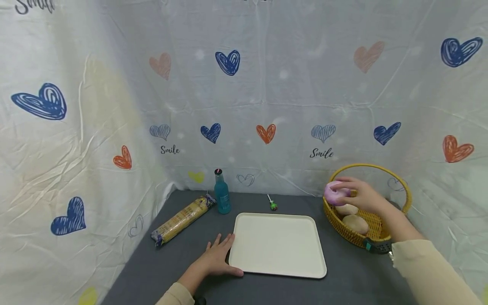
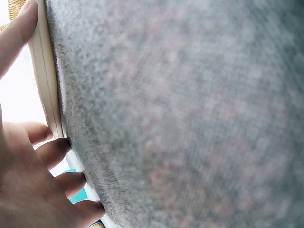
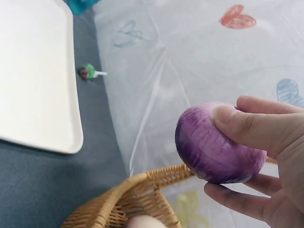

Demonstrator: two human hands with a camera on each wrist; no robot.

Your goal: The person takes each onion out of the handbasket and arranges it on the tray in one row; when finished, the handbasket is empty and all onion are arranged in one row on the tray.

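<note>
Right hand (image 1: pixel 356 195): gripping one purple onion (image 3: pixel 216 149) with curled fingers, above one wicker basket (image 3: pixel 111 202).
Left hand (image 1: pixel 218 256): touching one white tray (image 1: pixel 278 245) with spread fingers.
Basket: two pale rounded items (image 1: pixel 355 223) in head view, one in right wrist view.
Table (image 1: pixel 366 275): one bottle (image 1: pixel 223 195), one lollipop (image 1: pixel 273 206), one noodle packet (image 1: pixel 183 219).

The left hand (image 1: pixel 217 259) lies low, its thumb (image 2: pixel 18 34) spread wide from the fingers (image 2: pixel 54 153). The right arm (image 1: pixel 403 225) stretches further forward; the right hand (image 1: pixel 361 195) grips, thumb opposed to the curved fingers.
</note>
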